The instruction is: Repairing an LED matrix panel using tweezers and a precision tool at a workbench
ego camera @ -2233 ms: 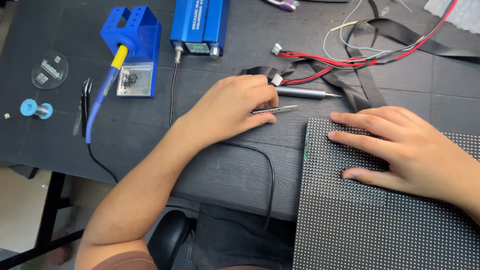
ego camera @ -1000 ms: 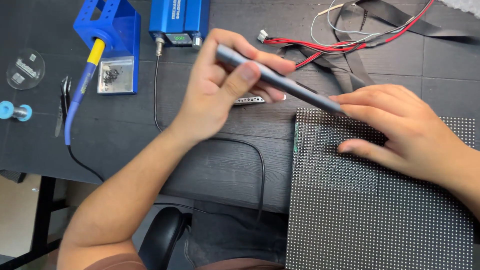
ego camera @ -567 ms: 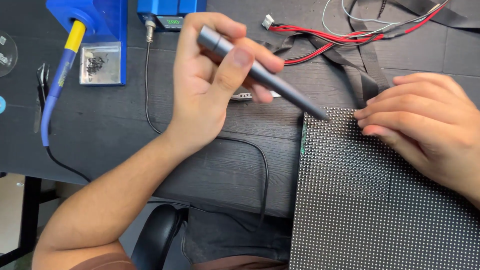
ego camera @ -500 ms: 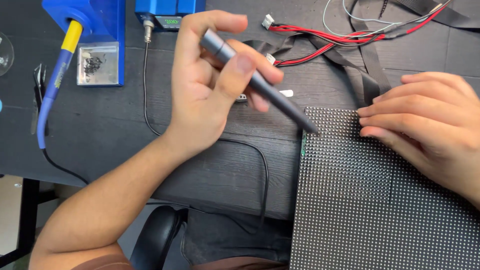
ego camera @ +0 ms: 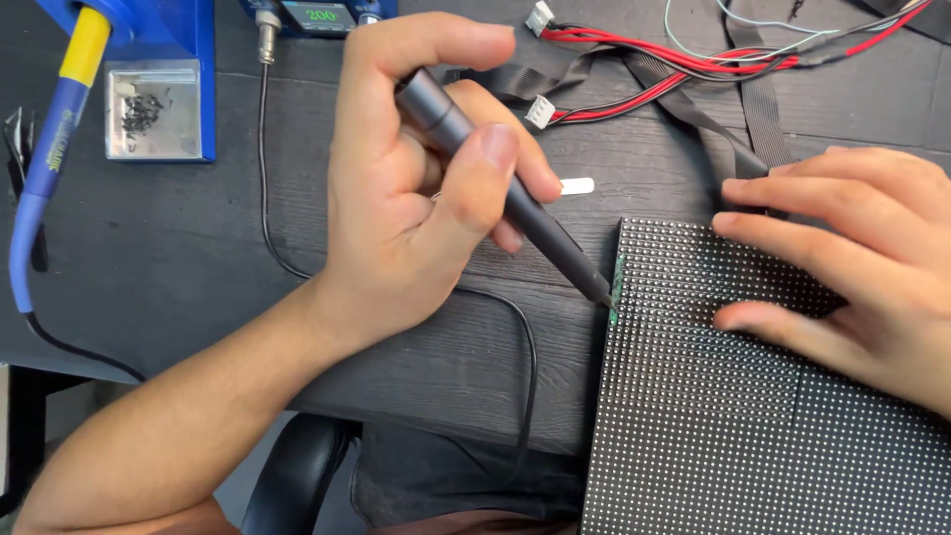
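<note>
LED panel (ego camera: 753,416): black square board, face covered in a fine grid of small pale dots, thin seam lines splitting it into sections. Lies flat at the near right of the dark wooden table (ego camera: 178,258), lower part hanging past the table's front edge. Green circuit-board edge shows along its left side near the top corner.

Tool: dark grey pen-shaped driver (ego camera: 515,203), slim round body, tapering to a fine tip. Tilted, top end up-left, tip down-right, tip touching the panel's left edge just below the top-left corner.

Left hand (ego camera: 416,198): closed around the driver in a pen grip, thumb pressed on the shaft's near side, index finger arched over the top, other fingers curled under. Forearm comes in from lower left.

Right hand (ego camera: 852,258): flat and open, holding nothing, fingers spread slightly and pointing left, resting on the panel's upper right area. Fingertips reach toward the top edge; thumb lies on the dot grid lower down.

Around: red and black wires (ego camera: 674,45) with white connectors and grey flat ribbon cables (ego camera: 753,109) behind the panel. Blue soldering iron stand (ego camera: 158,59) at far left with a blue and yellow iron (ego camera: 50,149) in it. A thin black cable (ego camera: 396,287) runs across the table under the left hand.
</note>
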